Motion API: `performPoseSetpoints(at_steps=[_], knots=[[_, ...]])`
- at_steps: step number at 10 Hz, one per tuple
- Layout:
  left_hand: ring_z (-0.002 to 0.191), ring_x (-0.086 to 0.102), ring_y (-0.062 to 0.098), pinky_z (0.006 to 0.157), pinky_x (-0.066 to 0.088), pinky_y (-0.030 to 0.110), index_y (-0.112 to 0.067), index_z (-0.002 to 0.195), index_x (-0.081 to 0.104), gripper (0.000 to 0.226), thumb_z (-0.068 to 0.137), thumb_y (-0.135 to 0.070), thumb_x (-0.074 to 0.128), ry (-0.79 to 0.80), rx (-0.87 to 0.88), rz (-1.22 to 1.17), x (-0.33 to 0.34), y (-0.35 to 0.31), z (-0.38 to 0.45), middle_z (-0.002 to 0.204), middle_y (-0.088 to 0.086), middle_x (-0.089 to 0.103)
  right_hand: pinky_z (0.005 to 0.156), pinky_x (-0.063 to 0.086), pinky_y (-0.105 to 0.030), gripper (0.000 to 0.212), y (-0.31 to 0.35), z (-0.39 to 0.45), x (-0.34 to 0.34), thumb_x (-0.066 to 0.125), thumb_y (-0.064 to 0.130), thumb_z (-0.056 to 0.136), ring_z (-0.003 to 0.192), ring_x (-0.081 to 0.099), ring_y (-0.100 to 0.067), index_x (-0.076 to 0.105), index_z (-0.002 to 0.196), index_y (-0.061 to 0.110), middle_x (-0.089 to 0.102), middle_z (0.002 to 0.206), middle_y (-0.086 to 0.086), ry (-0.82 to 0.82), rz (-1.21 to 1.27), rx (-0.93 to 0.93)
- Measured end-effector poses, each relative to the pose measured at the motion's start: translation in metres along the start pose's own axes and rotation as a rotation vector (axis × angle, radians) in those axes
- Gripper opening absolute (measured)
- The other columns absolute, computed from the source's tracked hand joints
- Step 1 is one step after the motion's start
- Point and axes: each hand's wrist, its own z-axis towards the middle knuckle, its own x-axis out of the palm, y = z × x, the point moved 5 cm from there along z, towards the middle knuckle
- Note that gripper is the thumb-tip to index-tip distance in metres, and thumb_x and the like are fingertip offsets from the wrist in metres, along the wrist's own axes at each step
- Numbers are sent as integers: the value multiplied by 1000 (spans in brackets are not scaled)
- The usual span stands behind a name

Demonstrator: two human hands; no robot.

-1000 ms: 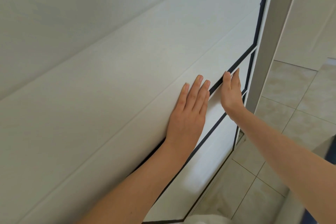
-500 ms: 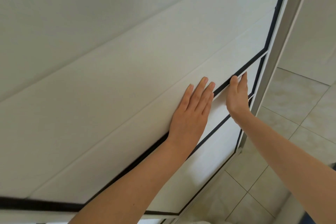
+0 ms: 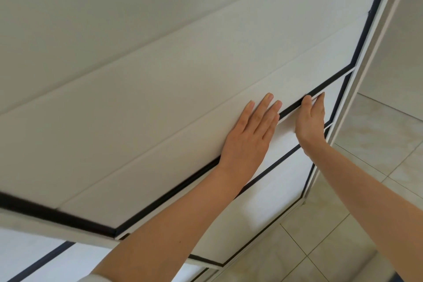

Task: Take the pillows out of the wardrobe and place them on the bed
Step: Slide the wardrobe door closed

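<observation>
A white wardrobe [image 3: 160, 98] with black-edged sliding doors fills most of the view, beige floor tiles [image 3: 375, 149] to its right. The left hand [image 3: 249, 137] lies flat on the larger door panel, fingers straight and together, gripping nothing. Just right of it, the right hand [image 3: 310, 119] curls its fingertips over the black edge of the smaller panel (no pillows visible; the doors cover the inside)

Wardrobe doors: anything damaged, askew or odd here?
Nothing stands out. The white wardrobe doors with dark edge trim look intact. Left hand lies flat on the big panel; right hand hooks fingers into the dark gap at a panel edge. The slant comes from the tilted head camera. No pillows are visible.
</observation>
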Motion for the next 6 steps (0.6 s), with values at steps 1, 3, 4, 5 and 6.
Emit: performPoseSetpoints(at_steps=[1,3,4,5,6], knots=[[150,-9,38,111,-25,59,-11,158,8,62,96,-12,9,2,5,14,2,-3,5,166,11,-4,117,9,-37,68,0,6,-2,23,53,98,150,5,-18,2,156,24,4,165,-2,-7,3,5],[149,-11,40,112,-24,60,-10,158,9,68,91,-9,-2,11,1,0,4,-3,6,166,12,-5,116,11,-38,69,1,9,-1,24,53,98,150,6,-19,2,156,24,4,165,-3,-8,-5,14],[148,-13,42,113,-22,60,-9,158,11,68,90,-10,-1,9,4,8,6,-5,5,166,13,-5,117,12,-41,69,3,8,-1,24,54,97,150,8,-21,2,156,25,4,165,-2,-15,-11,21],[149,-9,42,115,-17,60,-9,157,17,59,99,-16,20,-5,9,-5,9,-4,5,166,13,0,115,26,-54,72,4,6,-7,28,61,93,148,17,-24,4,155,33,8,164,1,41,-11,55],[151,-1,40,117,-15,59,-10,152,33,54,100,-21,35,-54,-4,-66,9,-4,9,165,12,13,107,37,-57,74,5,7,-19,34,67,90,141,32,-28,19,152,30,26,158,-2,81,-70,122]])
